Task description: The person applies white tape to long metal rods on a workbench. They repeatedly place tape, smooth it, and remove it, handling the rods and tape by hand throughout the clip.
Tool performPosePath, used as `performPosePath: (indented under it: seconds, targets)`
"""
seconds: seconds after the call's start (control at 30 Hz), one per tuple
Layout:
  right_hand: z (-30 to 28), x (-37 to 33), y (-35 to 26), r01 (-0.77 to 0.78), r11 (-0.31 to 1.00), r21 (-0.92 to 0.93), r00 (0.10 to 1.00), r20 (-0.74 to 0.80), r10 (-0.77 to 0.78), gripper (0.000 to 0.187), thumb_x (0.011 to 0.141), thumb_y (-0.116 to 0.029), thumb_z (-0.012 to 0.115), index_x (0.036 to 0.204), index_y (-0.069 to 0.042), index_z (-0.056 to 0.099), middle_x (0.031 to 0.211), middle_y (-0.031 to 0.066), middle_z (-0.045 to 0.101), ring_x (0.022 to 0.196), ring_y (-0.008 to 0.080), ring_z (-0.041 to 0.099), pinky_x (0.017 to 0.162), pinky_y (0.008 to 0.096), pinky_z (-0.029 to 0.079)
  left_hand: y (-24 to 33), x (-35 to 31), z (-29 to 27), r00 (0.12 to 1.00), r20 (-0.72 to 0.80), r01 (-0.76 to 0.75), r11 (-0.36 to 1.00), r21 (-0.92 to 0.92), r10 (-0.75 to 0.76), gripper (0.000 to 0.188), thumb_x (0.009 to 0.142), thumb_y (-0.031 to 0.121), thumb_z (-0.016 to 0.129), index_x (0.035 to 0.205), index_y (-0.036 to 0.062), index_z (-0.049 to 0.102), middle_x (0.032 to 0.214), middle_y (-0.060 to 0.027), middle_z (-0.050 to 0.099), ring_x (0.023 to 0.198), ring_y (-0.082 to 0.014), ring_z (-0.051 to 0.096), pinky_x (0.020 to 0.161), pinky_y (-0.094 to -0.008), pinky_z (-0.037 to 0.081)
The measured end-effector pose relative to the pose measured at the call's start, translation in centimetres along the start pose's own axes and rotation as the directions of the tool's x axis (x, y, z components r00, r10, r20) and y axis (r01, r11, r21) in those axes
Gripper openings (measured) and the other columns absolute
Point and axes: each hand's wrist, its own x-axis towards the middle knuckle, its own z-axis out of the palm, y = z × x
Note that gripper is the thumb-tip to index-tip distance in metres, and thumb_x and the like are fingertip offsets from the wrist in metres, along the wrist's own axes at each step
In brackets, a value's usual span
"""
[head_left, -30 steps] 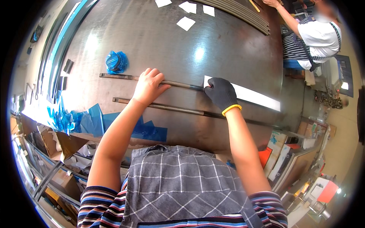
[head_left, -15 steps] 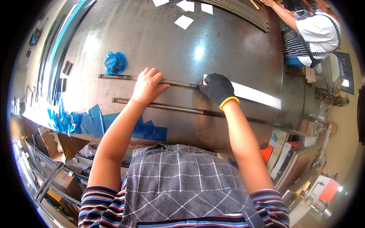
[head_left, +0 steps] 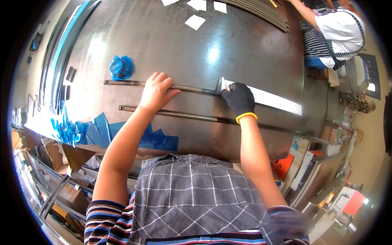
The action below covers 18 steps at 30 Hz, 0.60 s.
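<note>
My bare left hand [head_left: 157,91] is closed over a long, slim dark metal bar [head_left: 192,88] lying across the table. My right hand [head_left: 240,98], in a black glove with a yellow cuff, has its fingers closed at the left end of a long white strip [head_left: 275,100]. That end stands slightly raised beside the bar's right end; the fingertips are partly hidden. A second dark bar [head_left: 188,116] lies nearer me, roughly parallel, passing under my forearms. Crumpled blue film wraps a small round object [head_left: 121,67] beyond the first bar's left end.
Blue film sheets [head_left: 159,141] lie along the near table edge [head_left: 212,153]. White square pieces [head_left: 195,22] and a bundle of grey rods [head_left: 261,15] are at the far side. A co-worker in a white top [head_left: 339,30] stands at the far right.
My right hand has shifted slightly right and nearer me, off the bar's right end and onto the white strip, whose left end now looks raised. My left hand stays on the bar.
</note>
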Motion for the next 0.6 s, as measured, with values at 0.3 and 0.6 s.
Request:
performPosePath:
  seconds: [0.3, 0.6]
  targets:
    - [-0.3, 0.3, -1.1, 0.087, 0.994, 0.06, 0.995, -0.056, -0.084, 0.03, 0.08, -0.035, 0.065, 0.079, -0.006, 0.067, 0.087, 0.0173, 0.069, 0.084, 0.0375, 0.066, 0.074, 0.045, 0.052, 0.0, 0.0, 0.0, 1.0, -0.001, 0.004, 1.0, 0.004, -0.004, 0.027, 0.07, 0.019, 0.084, 0.083, 0.0074, 0.063, 0.087, -0.005, 0.06, 0.088, -0.0295, 0.056, 0.079, -0.0409, 0.05]
    - [1.8, 1.9, 0.9, 0.171, 0.985, 0.033, 0.976, -0.143, -0.165, 0.031, 0.088, -0.035, 0.06, 0.091, -0.007, 0.07, 0.094, 0.0182, 0.07, 0.09, 0.0379, 0.067, 0.079, 0.0475, 0.053, 0.2, 0.0, -0.1, 1.0, -0.005, 0.006, 1.0, 0.003, -0.006, 0.028, 0.07, 0.02, 0.084, 0.083, 0.0077, 0.064, 0.087, -0.005, 0.06, 0.087, -0.0295, 0.056, 0.079, -0.0407, 0.05]
